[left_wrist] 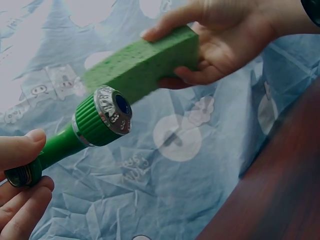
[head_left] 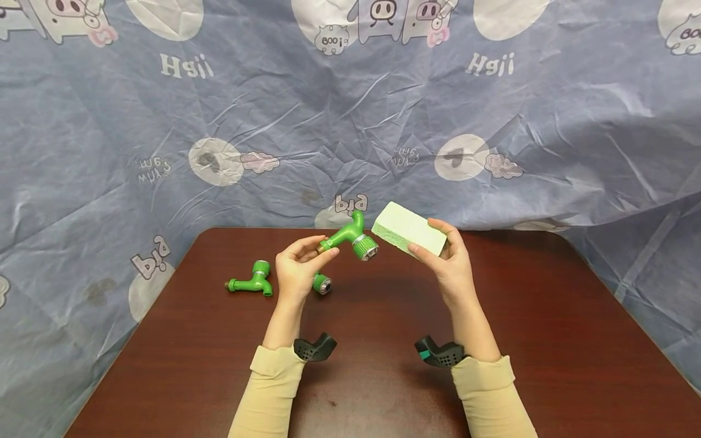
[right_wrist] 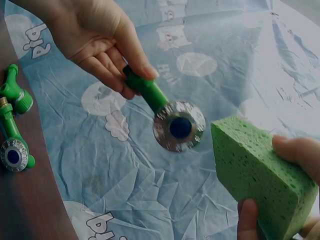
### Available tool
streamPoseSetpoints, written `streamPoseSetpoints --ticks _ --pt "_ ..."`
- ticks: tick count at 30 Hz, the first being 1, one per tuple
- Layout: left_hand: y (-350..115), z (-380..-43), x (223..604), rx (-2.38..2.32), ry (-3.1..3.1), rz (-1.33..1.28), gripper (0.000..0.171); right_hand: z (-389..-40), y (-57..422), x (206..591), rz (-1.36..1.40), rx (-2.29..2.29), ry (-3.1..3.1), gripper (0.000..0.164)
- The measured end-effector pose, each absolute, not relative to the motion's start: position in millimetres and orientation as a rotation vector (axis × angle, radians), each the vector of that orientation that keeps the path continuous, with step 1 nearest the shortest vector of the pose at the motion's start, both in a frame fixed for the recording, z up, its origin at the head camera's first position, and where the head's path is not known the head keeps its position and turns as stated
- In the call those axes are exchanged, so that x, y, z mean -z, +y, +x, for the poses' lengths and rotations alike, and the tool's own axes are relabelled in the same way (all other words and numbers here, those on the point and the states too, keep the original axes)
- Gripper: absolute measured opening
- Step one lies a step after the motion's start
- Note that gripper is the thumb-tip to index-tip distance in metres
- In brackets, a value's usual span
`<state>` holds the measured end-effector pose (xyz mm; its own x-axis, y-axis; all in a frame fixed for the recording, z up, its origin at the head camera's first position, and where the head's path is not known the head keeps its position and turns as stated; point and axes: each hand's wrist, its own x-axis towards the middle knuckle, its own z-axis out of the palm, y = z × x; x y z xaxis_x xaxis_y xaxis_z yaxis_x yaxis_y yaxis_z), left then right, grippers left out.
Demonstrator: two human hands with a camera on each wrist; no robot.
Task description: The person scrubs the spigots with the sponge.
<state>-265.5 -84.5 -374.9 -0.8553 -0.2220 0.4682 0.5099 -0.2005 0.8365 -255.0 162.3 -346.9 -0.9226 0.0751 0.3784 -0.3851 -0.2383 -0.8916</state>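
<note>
My left hand (head_left: 296, 271) pinches a green faucet (head_left: 345, 234) by its threaded inlet end, holding it up above the table. The faucet's ribbed knob, with a silver ring and dark blue centre, faces outward in the left wrist view (left_wrist: 102, 117). My right hand (head_left: 453, 261) grips a light green sponge block (head_left: 408, 228) at one end, thumb on one side and fingers on the other. The sponge's free end is raised close beside the faucet, and its porous side shows in the right wrist view.
Another green faucet (head_left: 252, 281) lies on the left of the dark red-brown table (head_left: 383, 340). A further one (head_left: 322, 284) is partly hidden behind my left hand. A blue patterned cloth (head_left: 339, 121) hangs behind the table and down its sides.
</note>
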Motion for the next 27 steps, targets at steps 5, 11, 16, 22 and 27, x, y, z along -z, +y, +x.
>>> streamPoseSetpoints --ticks 5,11,16,22,27 --pt "-76 -259 372 2.117 -1.627 -0.364 0.037 -252 154 348 0.541 -2.181 -1.726 0.061" --pt "-59 -245 361 2.026 -1.738 -0.471 0.032 -250 144 353 0.625 -2.051 -1.826 0.066" --pt "-51 -241 361 2.035 -1.726 -0.459 0.031 -250 142 355 0.644 -1.972 -1.871 0.067" --pt "-51 -241 361 2.039 -1.688 -0.459 0.031 -249 145 354 0.543 -1.938 -1.954 0.065" --pt "-58 -242 360 2.046 -1.648 -0.429 0.032 -253 155 353 0.411 -1.941 -1.939 0.064"
